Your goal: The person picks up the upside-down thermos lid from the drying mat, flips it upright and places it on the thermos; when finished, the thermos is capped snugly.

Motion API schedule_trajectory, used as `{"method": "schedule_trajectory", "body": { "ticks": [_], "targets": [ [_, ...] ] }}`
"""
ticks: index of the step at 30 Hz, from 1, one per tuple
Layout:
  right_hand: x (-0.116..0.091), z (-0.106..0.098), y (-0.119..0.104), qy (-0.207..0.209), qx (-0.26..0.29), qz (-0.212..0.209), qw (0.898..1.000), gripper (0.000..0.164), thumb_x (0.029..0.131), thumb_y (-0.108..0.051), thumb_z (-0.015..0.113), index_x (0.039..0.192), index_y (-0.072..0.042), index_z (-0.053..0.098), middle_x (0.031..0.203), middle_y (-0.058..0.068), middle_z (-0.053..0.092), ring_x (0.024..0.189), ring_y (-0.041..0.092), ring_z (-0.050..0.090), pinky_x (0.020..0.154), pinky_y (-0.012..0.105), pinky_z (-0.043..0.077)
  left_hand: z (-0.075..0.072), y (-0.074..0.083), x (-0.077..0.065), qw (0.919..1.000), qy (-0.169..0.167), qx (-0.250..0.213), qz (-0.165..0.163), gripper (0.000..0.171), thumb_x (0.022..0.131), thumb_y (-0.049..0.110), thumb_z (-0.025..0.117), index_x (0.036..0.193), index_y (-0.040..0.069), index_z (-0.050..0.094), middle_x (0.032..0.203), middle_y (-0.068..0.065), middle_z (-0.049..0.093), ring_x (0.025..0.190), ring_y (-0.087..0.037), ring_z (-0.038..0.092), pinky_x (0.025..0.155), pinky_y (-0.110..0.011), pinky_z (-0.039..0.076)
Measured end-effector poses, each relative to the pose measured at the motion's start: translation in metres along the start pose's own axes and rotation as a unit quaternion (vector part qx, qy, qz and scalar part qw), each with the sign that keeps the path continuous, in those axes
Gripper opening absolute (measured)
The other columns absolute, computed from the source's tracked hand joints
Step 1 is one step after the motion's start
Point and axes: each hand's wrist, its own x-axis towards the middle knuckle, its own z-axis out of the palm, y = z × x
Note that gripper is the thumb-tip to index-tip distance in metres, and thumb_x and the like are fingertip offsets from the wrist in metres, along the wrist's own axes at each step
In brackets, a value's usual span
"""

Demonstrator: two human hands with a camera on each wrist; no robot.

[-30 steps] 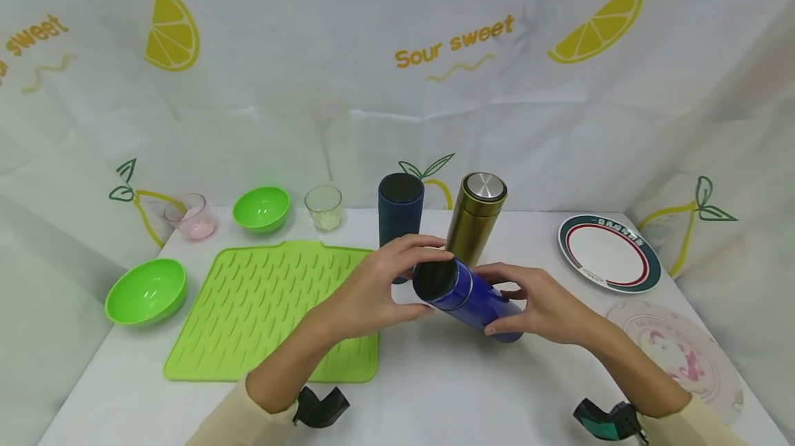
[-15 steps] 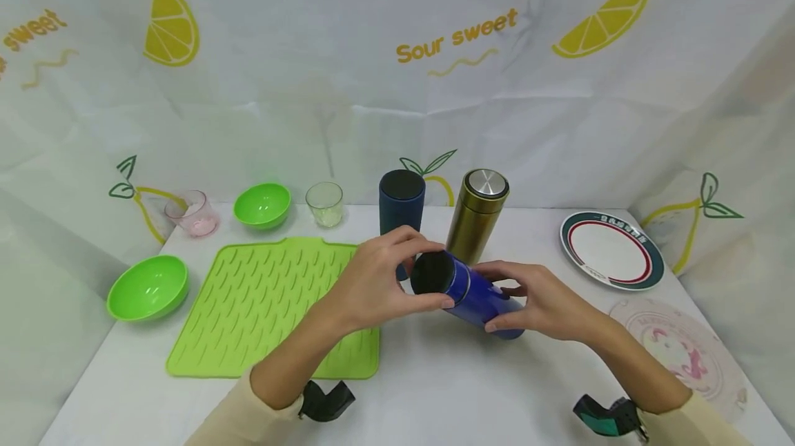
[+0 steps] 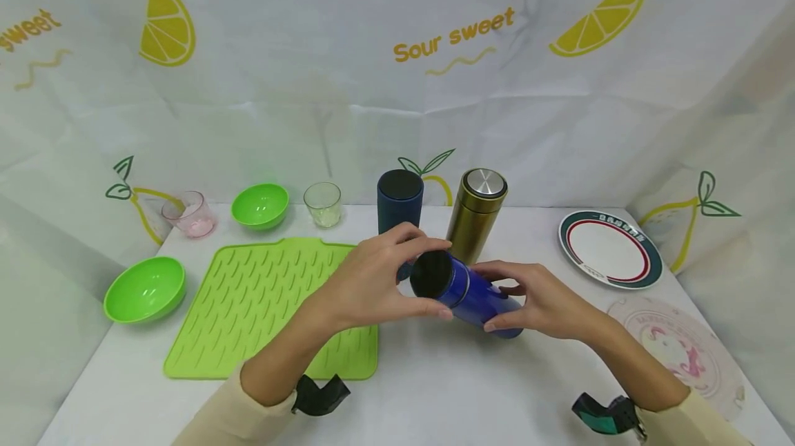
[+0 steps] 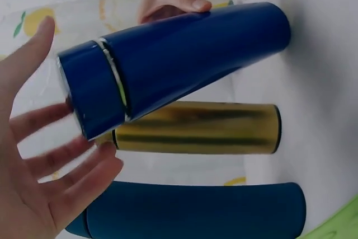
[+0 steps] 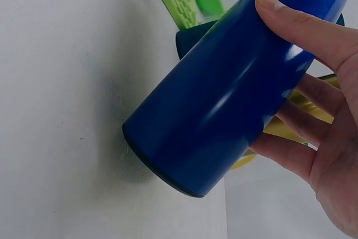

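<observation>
A blue thermos flask [image 3: 487,302] is tilted over the table, its dark-topped lid [image 3: 433,275] turned toward the left. Around its lower body, my right hand [image 3: 534,301] holds it between thumb and fingers. My left hand [image 3: 379,280] is spread about the lid; in the left wrist view its fingertips reach the lid's far side, while the thumb [image 4: 39,40] stands apart from it. The lid still sits on the body, with a silvery ring [image 4: 116,76] at the seam. Behind stand a gold flask [image 3: 475,218] and a dark teal flask [image 3: 399,208].
A green drying mat [image 3: 267,315] lies left of the hands. Beyond it are two green bowls [image 3: 145,291], a clear glass [image 3: 323,206] and a pinkish glass [image 3: 194,215]. At right lie a green-rimmed plate [image 3: 652,263] and a pale pink-patterned round mat [image 3: 677,342].
My left thumb came in from the left to the lid's lower edge, then shifted slightly down and away from it. The right hand and the flask stay nearly still.
</observation>
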Motion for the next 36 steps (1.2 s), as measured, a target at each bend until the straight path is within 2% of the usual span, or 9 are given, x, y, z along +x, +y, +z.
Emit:
{"method": "schedule_trajectory", "body": {
  "ticks": [4, 8, 11, 17, 19, 23, 27, 32, 36],
  "targets": [
    [0.0013, 0.0001, 0.0007, -0.002, 0.004, -0.001, 1.000, 0.076, 0.075, -0.037, 0.090, 0.140, -0.016, 0.058, 0.137, 0.011, 0.067, 0.120, 0.036, 0.068, 0.084, 0.040, 0.065, 0.0028, 0.0011, 0.0026, 0.9995, 0.018, 0.024, -0.003, 0.063, 0.076, 0.051, 0.087, 0.129, 0.022, 0.071, 0.110, 0.003, 0.066, 0.079, -0.011, 0.060, 0.063, -0.015, 0.047],
    [0.0031, 0.0002, 0.0011, -0.004, 0.002, -0.005, 1.000, 0.075, 0.075, -0.038, 0.091, 0.140, -0.018, 0.058, 0.136, 0.011, 0.068, 0.119, 0.036, 0.068, 0.083, 0.041, 0.065, -0.0027, -0.0005, 0.0024, 0.9986, -0.022, -0.039, 0.027, 0.051, 0.079, 0.021, 0.087, 0.128, 0.020, 0.072, 0.125, -0.002, 0.062, 0.102, -0.014, 0.065, 0.074, -0.014, 0.056],
    [0.0043, 0.0002, 0.0012, -0.003, -0.002, -0.005, 1.000, 0.076, 0.074, -0.038, 0.091, 0.139, -0.018, 0.058, 0.136, 0.011, 0.068, 0.118, 0.036, 0.069, 0.082, 0.042, 0.065, -0.0065, -0.0006, 0.0010, 0.9959, -0.048, -0.070, 0.029, 0.059, 0.079, 0.010, 0.086, 0.134, 0.021, 0.068, 0.136, -0.005, 0.055, 0.118, -0.019, 0.062, 0.080, -0.019, 0.060],
    [0.0058, 0.0007, 0.0001, -0.009, -0.007, -0.001, 1.000, 0.077, 0.073, -0.035, 0.092, 0.140, -0.018, 0.058, 0.136, 0.011, 0.068, 0.117, 0.035, 0.069, 0.083, 0.042, 0.065, -0.0006, 0.0001, 0.0012, 0.9994, 0.001, 0.026, -0.023, 0.069, 0.077, 0.053, 0.085, 0.135, 0.022, 0.067, 0.114, 0.000, 0.064, 0.080, -0.010, 0.060, 0.065, -0.017, 0.049],
    [0.0065, 0.0009, -0.0003, -0.013, -0.007, -0.002, 1.000, 0.076, 0.074, -0.035, 0.092, 0.140, -0.018, 0.057, 0.136, 0.011, 0.068, 0.118, 0.035, 0.068, 0.084, 0.042, 0.065, 0.0004, -0.0002, 0.0017, 0.9990, 0.007, 0.037, -0.025, 0.064, 0.077, 0.055, 0.084, 0.130, 0.021, 0.070, 0.108, 0.002, 0.067, 0.074, -0.008, 0.058, 0.063, -0.016, 0.048],
    [0.0073, 0.0012, -0.0001, -0.013, -0.006, -0.012, 1.000, 0.075, 0.073, -0.033, 0.092, 0.139, -0.019, 0.058, 0.135, 0.010, 0.069, 0.118, 0.035, 0.069, 0.083, 0.042, 0.065, -0.0035, -0.0018, 0.0007, 0.9993, -0.027, -0.009, 0.024, 0.047, 0.082, 0.026, 0.086, 0.127, 0.020, 0.073, 0.123, -0.001, 0.065, 0.101, -0.013, 0.065, 0.081, -0.021, 0.058],
    [0.0066, 0.0015, 0.0007, -0.006, -0.007, -0.015, 1.000, 0.075, 0.073, -0.036, 0.092, 0.138, -0.019, 0.059, 0.133, 0.010, 0.070, 0.116, 0.034, 0.070, 0.082, 0.042, 0.065, -0.0061, -0.0024, -0.0011, 0.9968, -0.054, -0.029, 0.052, 0.059, 0.080, 0.014, 0.087, 0.134, 0.023, 0.068, 0.140, -0.005, 0.056, 0.128, -0.020, 0.057, 0.101, -0.034, 0.057],
    [0.0066, 0.0019, 0.0002, -0.006, -0.010, -0.010, 1.000, 0.076, 0.073, -0.037, 0.092, 0.139, -0.018, 0.058, 0.134, 0.011, 0.069, 0.117, 0.036, 0.069, 0.082, 0.041, 0.065, -0.0003, 0.0016, -0.0006, 0.9986, -0.008, 0.046, -0.025, 0.071, 0.075, 0.055, 0.086, 0.135, 0.023, 0.065, 0.117, 0.001, 0.065, 0.088, -0.010, 0.063, 0.073, -0.020, 0.054],
    [0.0076, 0.0015, -0.0006, -0.012, -0.011, -0.007, 1.000, 0.076, 0.074, -0.035, 0.092, 0.139, -0.019, 0.058, 0.135, 0.010, 0.069, 0.118, 0.035, 0.068, 0.083, 0.042, 0.065, 0.0005, 0.0013, 0.0009, 0.9988, -0.005, 0.045, -0.019, 0.057, 0.079, 0.050, 0.085, 0.127, 0.021, 0.071, 0.108, 0.002, 0.069, 0.079, -0.007, 0.061, 0.065, -0.016, 0.050]
  ]
}}
